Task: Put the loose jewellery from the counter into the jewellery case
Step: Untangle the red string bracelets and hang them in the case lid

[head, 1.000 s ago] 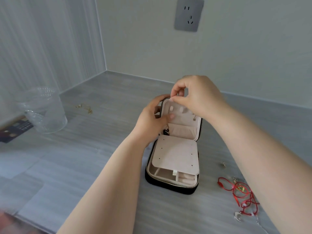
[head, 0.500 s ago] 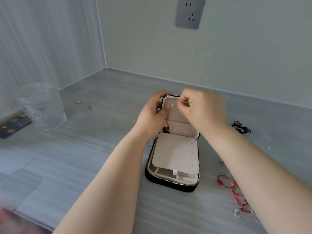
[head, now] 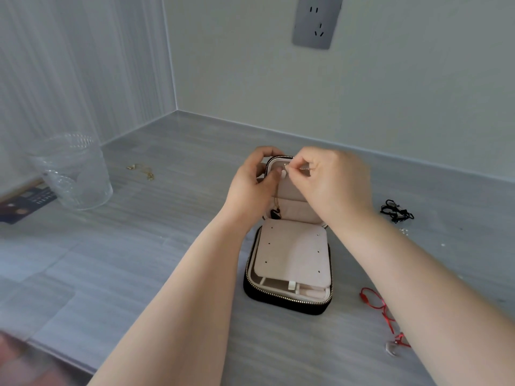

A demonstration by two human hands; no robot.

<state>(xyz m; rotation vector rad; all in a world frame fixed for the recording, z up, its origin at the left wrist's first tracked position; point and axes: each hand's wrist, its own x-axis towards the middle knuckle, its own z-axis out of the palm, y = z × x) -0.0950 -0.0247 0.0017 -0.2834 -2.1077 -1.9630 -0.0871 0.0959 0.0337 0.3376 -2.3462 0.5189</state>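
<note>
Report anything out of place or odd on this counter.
Nothing is spilled or broken. Loose pieces lie scattered on the counter: a gold chain far left by the glass, a black cord piece and a red cord bracelet right of the open jewellery case.

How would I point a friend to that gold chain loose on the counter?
Start at the clear glass on the left of the grey counter. Right of it, towards the back wall, lies the gold chain. It is the only loose piece left of the jewellery case; the red cord and black cord lie on its right.
</note>
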